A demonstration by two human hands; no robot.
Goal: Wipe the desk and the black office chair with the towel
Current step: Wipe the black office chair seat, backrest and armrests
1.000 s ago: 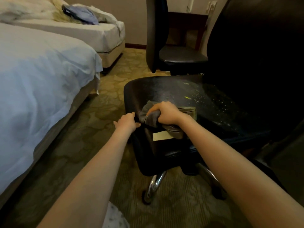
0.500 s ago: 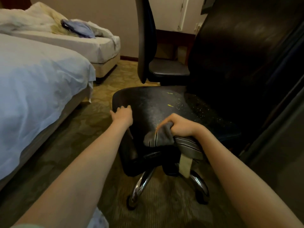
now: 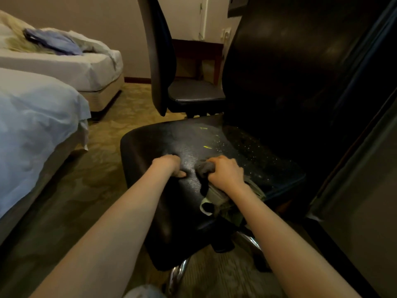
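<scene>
Presently, items as found:

- Black office chair (image 3: 193, 145): seat faces the person, front edge nearest, tall backrest (image 3: 290, 72) rising at the far right. Chrome base (image 3: 178, 274) shows beneath.
- Towel (image 3: 205, 168): grey, bunched, lying on the front middle of the seat. Its loose end, with a pale label, hangs back over the seat's front edge towards the person.
- Right hand (image 3: 225, 174): fingers curled round the towel, gripping it and holding it against the seat.
- Left hand (image 3: 168, 166): rests on the seat just beside the towel, thumb flat on the leather. Its fingers are bent out of sight, so whether it grips anything cannot be told. Probably a brace.
- Pale specks (image 3: 247, 151): scattered over the seat's right and rear part, with two yellow-green slivers (image 3: 207, 147) nearer the middle.
- Governing relation: the specks lie ahead and to the right of the towel, towards the backrest. The right hand is the nearer, so the next stroke likely runs forward and rightward.
- Surface to be wiped: not identifiable in this view.
- Second chair (image 3: 193, 93): behind, well apart.
- Two beds (image 3: 43, 117): left, on patterned carpet (image 3: 96, 168)
</scene>
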